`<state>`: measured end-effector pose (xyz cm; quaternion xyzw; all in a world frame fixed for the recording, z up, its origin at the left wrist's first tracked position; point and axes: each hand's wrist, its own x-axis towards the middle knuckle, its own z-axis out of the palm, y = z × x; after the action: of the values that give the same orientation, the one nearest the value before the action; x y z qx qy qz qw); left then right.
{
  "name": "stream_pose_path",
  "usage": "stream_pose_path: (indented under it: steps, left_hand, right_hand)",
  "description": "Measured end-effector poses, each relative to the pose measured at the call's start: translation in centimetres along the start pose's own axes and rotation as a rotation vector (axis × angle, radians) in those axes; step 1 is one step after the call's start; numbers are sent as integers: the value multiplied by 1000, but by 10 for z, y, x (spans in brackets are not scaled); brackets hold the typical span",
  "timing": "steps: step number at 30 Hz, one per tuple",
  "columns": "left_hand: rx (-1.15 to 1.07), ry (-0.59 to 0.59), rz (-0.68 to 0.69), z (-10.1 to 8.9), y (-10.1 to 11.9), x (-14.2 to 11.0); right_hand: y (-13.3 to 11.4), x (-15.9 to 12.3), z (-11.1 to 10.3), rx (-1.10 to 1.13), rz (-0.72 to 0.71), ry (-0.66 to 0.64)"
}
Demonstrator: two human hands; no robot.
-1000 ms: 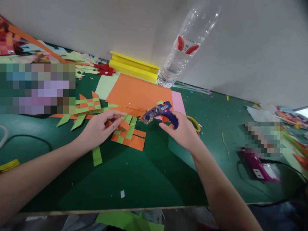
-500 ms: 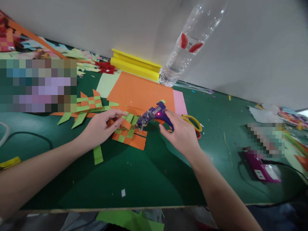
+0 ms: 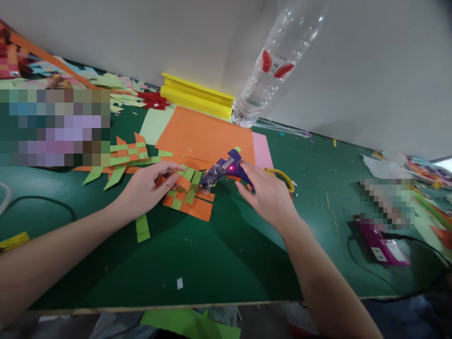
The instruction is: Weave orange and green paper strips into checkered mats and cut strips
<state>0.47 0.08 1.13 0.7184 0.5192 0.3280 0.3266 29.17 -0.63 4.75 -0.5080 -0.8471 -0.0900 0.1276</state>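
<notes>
Honestly we can't read a single word anywhere here. The clear plastic bottle (image 3: 278, 66) has a white label with two red shapes and what looks like a barcode between them, but the print is way too small for us. Down from the bottle, the purple glue gun (image 3: 226, 169) carries a small white sticker, also unreadable, with just a red light glowing beside it.

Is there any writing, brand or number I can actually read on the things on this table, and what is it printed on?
None can be read.
Bottle: red-and-white label with small print, too blurred.
Glue gun in the right hand: small white sticker, too small to read; a red light glows beside it.
Purple device: white label, blurred.
</notes>
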Motion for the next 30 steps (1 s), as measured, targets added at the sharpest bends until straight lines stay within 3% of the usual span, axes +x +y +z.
stream_pose_path:
  steps: [18,30]
  left_hand:
    - [8,-12,5,0,-4,0]
    - [-5,-6,11,1,-5,-1]
  right_hand:
    - [1,1,-8,-34,-44,-2]
    - [2,-1,-5,-17,-22,143]
